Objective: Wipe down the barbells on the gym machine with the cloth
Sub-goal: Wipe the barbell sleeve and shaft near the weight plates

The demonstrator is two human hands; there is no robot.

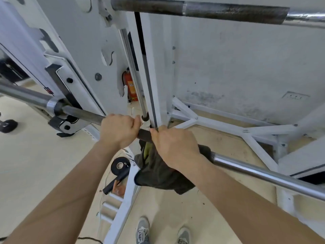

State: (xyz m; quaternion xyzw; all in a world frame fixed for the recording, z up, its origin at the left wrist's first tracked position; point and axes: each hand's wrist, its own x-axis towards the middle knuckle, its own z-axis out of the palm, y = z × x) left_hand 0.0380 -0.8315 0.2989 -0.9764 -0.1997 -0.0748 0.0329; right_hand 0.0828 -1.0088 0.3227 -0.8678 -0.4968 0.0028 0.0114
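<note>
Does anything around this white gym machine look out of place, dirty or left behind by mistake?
Yes. A black roll of tape and a black-handled tool lie loose on the beige floor beside the white machine frame, below the steel barbell; they look like leftovers, not gym gear. The white wall is stained near its foot.

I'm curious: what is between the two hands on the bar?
In the head view, only a short dark piece of bar lies between the left hand and right hand, no cloth.
</note>
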